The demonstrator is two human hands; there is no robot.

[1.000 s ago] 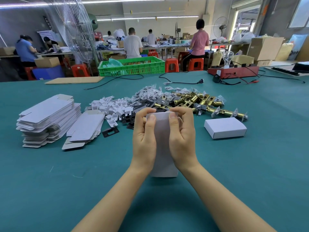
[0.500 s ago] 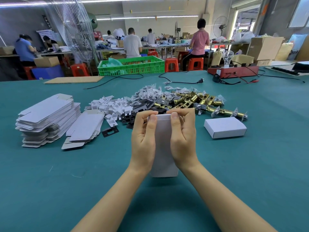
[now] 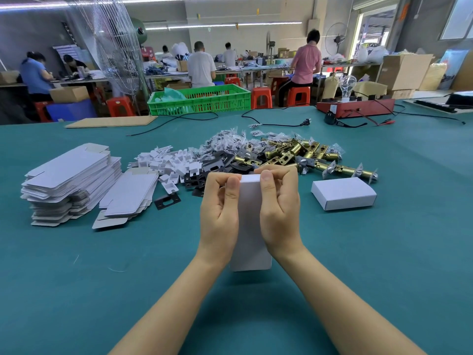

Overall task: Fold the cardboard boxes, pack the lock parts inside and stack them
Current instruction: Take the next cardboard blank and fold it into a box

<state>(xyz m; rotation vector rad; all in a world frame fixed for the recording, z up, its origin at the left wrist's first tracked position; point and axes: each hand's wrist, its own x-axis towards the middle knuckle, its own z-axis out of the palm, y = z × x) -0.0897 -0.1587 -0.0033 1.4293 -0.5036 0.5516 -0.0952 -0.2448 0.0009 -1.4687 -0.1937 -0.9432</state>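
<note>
A white cardboard box [image 3: 250,226] stands on end on the green table [image 3: 384,252]. My left hand [image 3: 220,211] and my right hand [image 3: 279,208] grip its two sides, thumbs laid up its near face, fingers curled over the top far end. Behind it lie brass latch bolts [image 3: 294,155], black strike plates [image 3: 166,201], white plastic pieces [image 3: 174,162] and small bagged screws [image 3: 225,142]. Flat box blanks are stacked at the left [image 3: 69,180], with a smaller pile [image 3: 128,196] beside them. A closed white box [image 3: 344,192] lies to the right.
A green crate [image 3: 202,98], a cardboard sheet [image 3: 112,121], black cables [image 3: 276,123] and a red device with a bulb [image 3: 355,105] sit along the far table edge. Several people work at benches beyond.
The flap at the box's top far end has been folded down flat, and both thumbs have slid slightly up the near face. The box stays in the same spot.
</note>
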